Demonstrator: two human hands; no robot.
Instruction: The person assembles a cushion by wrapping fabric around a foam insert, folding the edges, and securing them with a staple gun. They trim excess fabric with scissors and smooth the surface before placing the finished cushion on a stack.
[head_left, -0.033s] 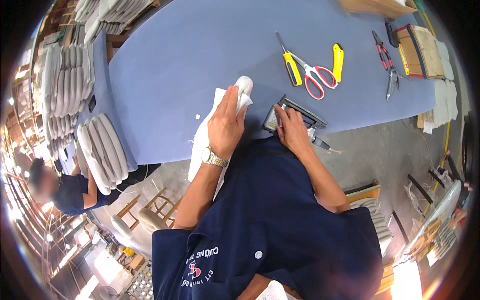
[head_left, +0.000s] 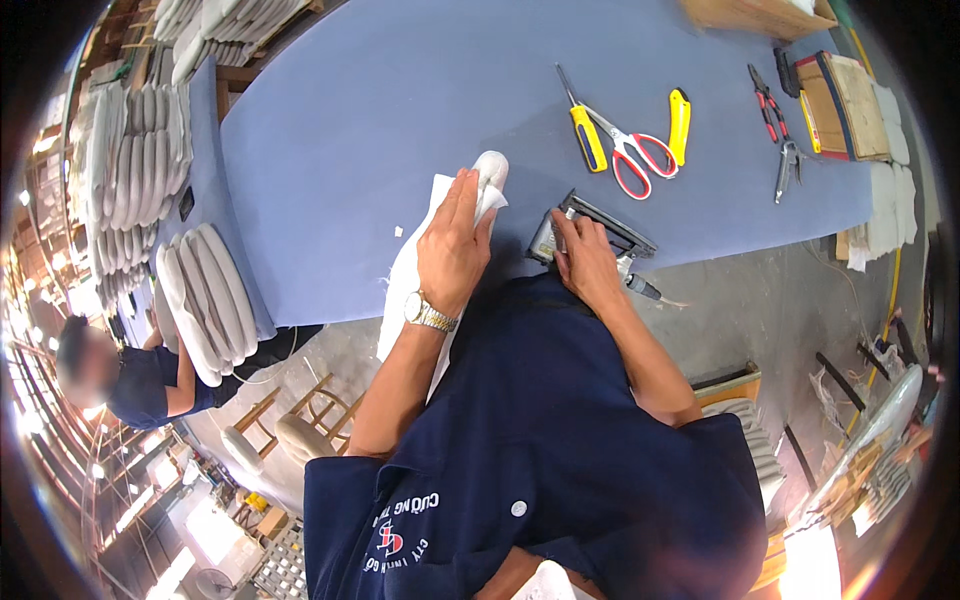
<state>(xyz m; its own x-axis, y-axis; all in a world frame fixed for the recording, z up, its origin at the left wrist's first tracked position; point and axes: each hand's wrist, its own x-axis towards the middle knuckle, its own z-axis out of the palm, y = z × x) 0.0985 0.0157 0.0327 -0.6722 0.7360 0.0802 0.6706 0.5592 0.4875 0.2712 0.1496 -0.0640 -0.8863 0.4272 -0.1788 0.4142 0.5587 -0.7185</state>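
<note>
My left hand (head_left: 452, 252) lies flat, fingers stretched out, on a narrow padded piece (head_left: 490, 167) with a rounded end. White cloth (head_left: 403, 295) runs from under this hand down past my watch towards my body. What lies beneath the palm is hidden. At the table's near edge, my right hand (head_left: 589, 262) has its fingers curled over a staple gun (head_left: 612, 229), black and silver, lying on its side with an air hose fitting (head_left: 643, 287) at its lower end.
Beyond the staple gun lie a yellow-handled screwdriver (head_left: 588, 138), red-and-white scissors (head_left: 630, 150) and a yellow utility knife (head_left: 679, 125). Red-handled pliers (head_left: 769, 115) are farther right, near a cardboard box (head_left: 850, 105). Padded pieces (head_left: 205, 300) are stacked at left, beside another person (head_left: 150, 385).
</note>
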